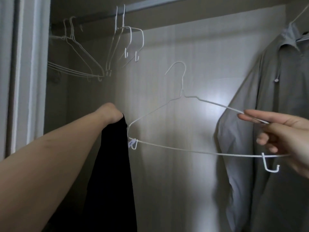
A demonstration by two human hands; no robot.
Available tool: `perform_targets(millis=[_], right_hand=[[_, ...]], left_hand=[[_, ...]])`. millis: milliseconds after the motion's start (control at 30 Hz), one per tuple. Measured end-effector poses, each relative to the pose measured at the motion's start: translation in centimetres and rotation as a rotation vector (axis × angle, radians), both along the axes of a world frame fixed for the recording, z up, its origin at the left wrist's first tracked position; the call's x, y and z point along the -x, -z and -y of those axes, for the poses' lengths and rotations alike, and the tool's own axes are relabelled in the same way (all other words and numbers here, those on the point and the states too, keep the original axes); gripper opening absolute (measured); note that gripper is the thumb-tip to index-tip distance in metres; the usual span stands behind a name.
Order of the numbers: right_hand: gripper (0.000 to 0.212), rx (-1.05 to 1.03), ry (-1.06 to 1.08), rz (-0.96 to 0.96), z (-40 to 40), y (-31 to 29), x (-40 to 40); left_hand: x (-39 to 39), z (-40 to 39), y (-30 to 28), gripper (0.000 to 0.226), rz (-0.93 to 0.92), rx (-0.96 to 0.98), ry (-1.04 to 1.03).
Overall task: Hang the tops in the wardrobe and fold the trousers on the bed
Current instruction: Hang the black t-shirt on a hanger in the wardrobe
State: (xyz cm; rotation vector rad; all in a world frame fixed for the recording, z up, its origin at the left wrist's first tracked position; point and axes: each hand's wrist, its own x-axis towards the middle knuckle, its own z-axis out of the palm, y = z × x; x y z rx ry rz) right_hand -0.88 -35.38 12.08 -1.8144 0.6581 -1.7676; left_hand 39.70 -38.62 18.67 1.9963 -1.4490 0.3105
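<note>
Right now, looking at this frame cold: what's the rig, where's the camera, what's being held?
There is no robot here. A person wears a wide-angle camera on the head, so the single view looks forward and down at their own two hands inside a wardrobe. The left hand grips a black garment that hangs straight down. The right hand pinches one end of a white wire hanger, held in the air, off the rail. Several empty hangers hang from the rail at upper left. A grey shirt already hangs at the right.
</note>
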Motion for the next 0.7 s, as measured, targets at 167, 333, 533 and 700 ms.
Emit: perform_targets(millis=[167,333,533,700], right_hand=[[0.056,0.017,-0.034,0.054,-0.2,-0.2,0.4],[0.055,0.03,-0.043,0.026,-0.1,-0.2,0.0],[0.054,0.059,-0.048,0.014,0.0,-0.5,0.3],[0.055,0.041,-0.059,0.026,0.1,-0.9,0.3]], left_hand=[[0.0,0.6,-0.2,0.034,-0.046,0.053,-0.013],[0.4,1.0,0.0,0.026,-0.04,0.093,0.096],[0.8,1.1,0.5,0.042,0.009,0.079,0.156],[1.1,0.9,0.7,0.048,0.092,0.073,0.238]])
